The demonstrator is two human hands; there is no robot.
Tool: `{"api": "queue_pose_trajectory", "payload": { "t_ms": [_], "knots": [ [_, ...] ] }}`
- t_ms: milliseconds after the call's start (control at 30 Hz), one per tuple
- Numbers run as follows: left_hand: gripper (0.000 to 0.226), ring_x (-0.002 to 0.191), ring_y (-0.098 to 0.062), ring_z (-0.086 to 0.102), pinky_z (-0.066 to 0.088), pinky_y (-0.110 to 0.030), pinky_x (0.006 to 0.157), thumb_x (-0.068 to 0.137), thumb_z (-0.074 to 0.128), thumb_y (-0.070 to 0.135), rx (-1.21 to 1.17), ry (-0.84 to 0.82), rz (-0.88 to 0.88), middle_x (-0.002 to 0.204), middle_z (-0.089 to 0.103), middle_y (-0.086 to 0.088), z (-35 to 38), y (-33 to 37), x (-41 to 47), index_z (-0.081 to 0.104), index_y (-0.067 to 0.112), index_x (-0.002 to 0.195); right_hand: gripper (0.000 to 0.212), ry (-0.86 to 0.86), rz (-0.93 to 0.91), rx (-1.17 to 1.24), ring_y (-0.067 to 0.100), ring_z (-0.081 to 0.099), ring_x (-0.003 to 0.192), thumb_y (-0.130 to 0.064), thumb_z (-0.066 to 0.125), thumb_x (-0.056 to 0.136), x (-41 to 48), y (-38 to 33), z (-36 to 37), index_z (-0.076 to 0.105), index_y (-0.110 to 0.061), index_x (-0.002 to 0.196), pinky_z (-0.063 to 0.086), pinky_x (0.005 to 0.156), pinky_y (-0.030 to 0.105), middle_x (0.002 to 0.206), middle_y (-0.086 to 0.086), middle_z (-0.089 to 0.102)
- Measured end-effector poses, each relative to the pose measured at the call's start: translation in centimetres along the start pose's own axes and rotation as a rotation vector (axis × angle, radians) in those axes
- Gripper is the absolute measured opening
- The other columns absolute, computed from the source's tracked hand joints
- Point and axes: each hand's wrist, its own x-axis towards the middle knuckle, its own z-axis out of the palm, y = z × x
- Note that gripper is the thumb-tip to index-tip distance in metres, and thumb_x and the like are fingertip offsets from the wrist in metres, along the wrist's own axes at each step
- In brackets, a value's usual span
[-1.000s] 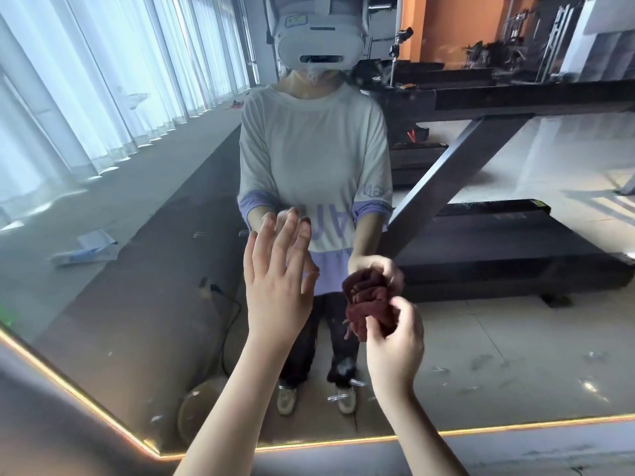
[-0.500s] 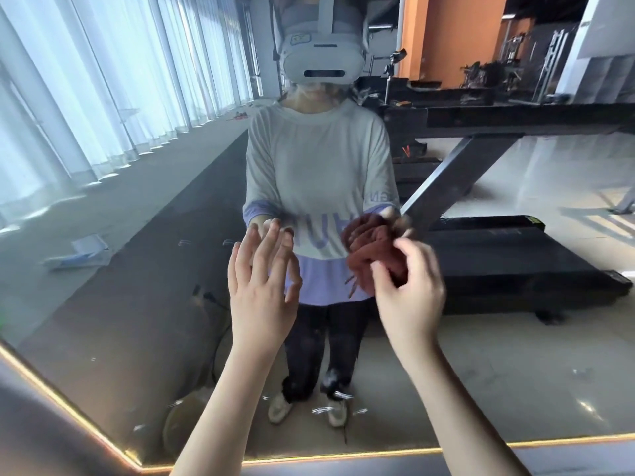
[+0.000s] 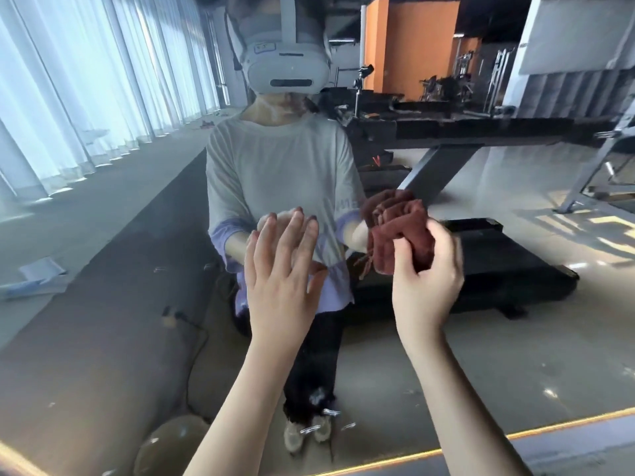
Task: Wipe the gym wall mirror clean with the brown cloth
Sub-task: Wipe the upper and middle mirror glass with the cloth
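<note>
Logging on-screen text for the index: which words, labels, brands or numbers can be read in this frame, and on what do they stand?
No text here reads with certainty.
Reflected shirt: pale lettering near the sleeve, mirror-reversed and blurred; unreadable.
Reflected headset: small sticker with blue marks; too small to read.

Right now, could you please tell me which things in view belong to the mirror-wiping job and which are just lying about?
For the job: brown cloth, wall mirror.
Just lying about, seen reflected: papers on the floor, black cable, treadmill.
</note>
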Motion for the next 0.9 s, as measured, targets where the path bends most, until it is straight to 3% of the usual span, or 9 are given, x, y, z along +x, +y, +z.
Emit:
{"api": "queue_pose_trajectory", "payload": {
  "t_ms": [167,233,333,400,567,633,767,900],
  "knots": [
    [0.082,0.138,-0.036,0.036,0.035,-0.055,0.109,0.070,0.090,0.022,-0.013,0.016,0.023,0.145,0.054,-0.010,0.3,-0.2,0.0,0.048,0.014,0.141,0.031,-0.145,-0.186,-0.089,0.024,0.056,0.100,-0.007,0.070,0.078,-2.5,-0.6,0.8,0.069,-0.003,0.108,0.037,0.092,0.015,0.108,0.011,0.066],
    [0.082,0.136,-0.037,0.037,0.034,-0.053,0.109,0.069,0.090,0.022,-0.009,0.033,0.032,0.143,0.056,-0.012,0.4,-0.2,0.0,0.050,0.012,0.139,0.030,-0.111,-0.170,-0.076,0.024,0.058,0.100,-0.010,0.070,0.079,-1.1,-0.5,0.5,0.070,-0.003,0.108,0.037,0.092,0.015,0.107,0.010,0.067],
    [0.079,0.136,-0.037,0.037,0.030,-0.051,0.111,0.070,0.088,0.020,-0.016,0.048,0.040,0.142,0.056,-0.013,0.3,-0.2,0.1,0.050,0.011,0.138,0.037,0.052,0.064,-0.010,0.030,0.060,0.103,-0.023,0.062,0.083,0.5,0.4,-0.2,0.066,-0.002,0.112,0.046,0.091,0.029,0.108,0.013,0.066],
    [0.076,0.136,-0.038,0.036,0.026,-0.049,0.114,0.071,0.085,0.019,-0.023,0.051,0.048,0.142,0.056,-0.014,0.4,-0.2,0.1,0.051,0.010,0.138,0.039,0.091,0.154,-0.018,0.035,0.060,0.103,-0.026,0.058,0.083,-0.7,0.6,-0.2,0.064,-0.002,0.112,0.043,0.089,0.029,0.109,0.015,0.065],
    [0.067,0.137,-0.039,0.037,0.026,-0.050,0.115,0.077,0.072,0.019,-0.018,0.054,0.031,0.144,0.054,-0.014,0.8,0.0,-0.1,0.049,0.010,0.140,0.029,-0.170,-0.083,-0.083,0.018,0.059,0.095,-0.011,0.070,0.073,-4.0,-0.3,0.3,0.070,-0.005,0.102,0.040,0.077,0.019,0.104,0.007,0.068],
    [0.069,0.137,-0.039,0.037,0.031,-0.053,0.112,0.077,0.074,0.020,-0.008,0.044,0.022,0.145,0.054,-0.013,0.8,0.1,-0.1,0.049,0.011,0.140,0.028,-0.126,-0.063,-0.068,0.021,0.060,0.094,-0.011,0.071,0.075,-2.6,0.6,-0.3,0.069,-0.004,0.102,0.040,0.079,0.018,0.101,0.009,0.067],
    [0.065,0.140,-0.041,0.037,0.037,-0.058,0.109,0.083,0.070,0.019,-0.009,0.034,0.001,0.148,0.050,-0.013,0.9,0.5,-0.4,0.047,0.011,0.143,0.037,0.065,0.182,-0.040,0.037,0.061,0.097,-0.029,0.061,0.081,-2.0,3.0,-1.2,0.064,-0.002,0.105,0.036,0.075,0.020,0.104,0.015,0.063],
    [0.069,0.143,-0.040,0.033,0.023,-0.052,0.119,0.084,0.068,0.028,0.048,-0.001,-0.015,0.152,0.045,-0.012,1.1,0.8,-0.7,0.044,0.011,0.146,0.038,-0.144,0.080,-0.052,0.033,0.064,0.085,-0.035,0.056,0.076,-5.4,3.1,-0.8,0.063,-0.007,0.100,0.037,0.066,0.023,0.097,0.009,0.065]
  ]
}}
